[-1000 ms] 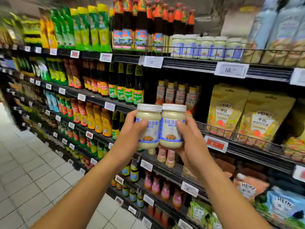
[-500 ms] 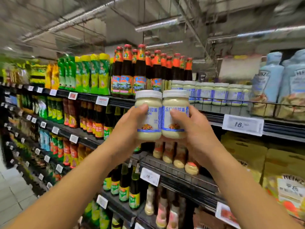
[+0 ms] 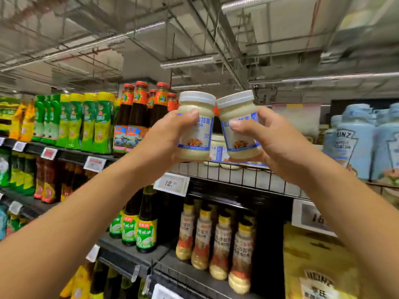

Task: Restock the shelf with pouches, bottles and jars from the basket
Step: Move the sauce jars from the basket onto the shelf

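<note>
At the top shelf [image 3: 237, 176], left hand [image 3: 166, 139] grips left jar [image 3: 197, 128], right hand [image 3: 269, 145] right jar [image 3: 238, 126], lids touching, shelved jars [image 3: 218, 147] mostly hidden.

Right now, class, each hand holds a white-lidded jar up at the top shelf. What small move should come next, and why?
Probably ease both jars forward over the wire rail and set them down beside the matching jars standing behind it. The left hand grips the left jar, the right hand the right jar, their bases about level with the rail's top.
</note>
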Action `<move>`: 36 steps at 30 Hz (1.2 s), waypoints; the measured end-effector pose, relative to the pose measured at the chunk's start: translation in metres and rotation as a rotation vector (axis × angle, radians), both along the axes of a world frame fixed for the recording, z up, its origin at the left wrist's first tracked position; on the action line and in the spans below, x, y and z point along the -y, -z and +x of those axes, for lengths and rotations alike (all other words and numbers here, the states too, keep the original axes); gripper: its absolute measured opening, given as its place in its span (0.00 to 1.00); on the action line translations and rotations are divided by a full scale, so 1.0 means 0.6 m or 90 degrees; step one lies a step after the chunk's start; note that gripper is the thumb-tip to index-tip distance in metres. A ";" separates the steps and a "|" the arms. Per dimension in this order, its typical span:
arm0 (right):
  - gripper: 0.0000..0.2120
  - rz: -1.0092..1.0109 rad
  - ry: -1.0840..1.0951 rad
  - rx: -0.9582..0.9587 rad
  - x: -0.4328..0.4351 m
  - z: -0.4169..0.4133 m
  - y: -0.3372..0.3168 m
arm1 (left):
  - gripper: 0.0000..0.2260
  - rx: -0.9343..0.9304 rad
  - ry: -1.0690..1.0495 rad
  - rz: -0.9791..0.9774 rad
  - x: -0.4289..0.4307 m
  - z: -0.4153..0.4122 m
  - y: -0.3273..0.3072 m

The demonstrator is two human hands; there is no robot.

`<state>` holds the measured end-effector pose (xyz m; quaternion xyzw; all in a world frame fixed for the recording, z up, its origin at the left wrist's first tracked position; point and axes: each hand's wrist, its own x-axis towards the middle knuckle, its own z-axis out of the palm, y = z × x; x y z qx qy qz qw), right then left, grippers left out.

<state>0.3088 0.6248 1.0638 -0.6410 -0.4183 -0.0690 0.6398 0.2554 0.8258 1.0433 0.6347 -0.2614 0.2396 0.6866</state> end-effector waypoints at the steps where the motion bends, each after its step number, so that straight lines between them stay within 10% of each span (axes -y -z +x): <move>1: 0.20 -0.006 0.019 0.008 0.002 0.007 -0.004 | 0.13 0.002 0.002 0.002 -0.003 0.010 -0.004; 18: 0.17 -0.064 0.300 0.104 -0.023 0.063 -0.034 | 0.25 0.043 0.067 0.277 -0.087 0.174 -0.089; 28: 0.18 -0.184 0.382 0.048 -0.047 0.088 -0.028 | 0.07 0.010 0.121 0.375 -0.105 0.238 -0.093; 36: 0.19 -0.301 0.411 0.011 -0.042 0.093 -0.021 | 0.12 -0.048 0.134 0.430 -0.095 0.265 -0.073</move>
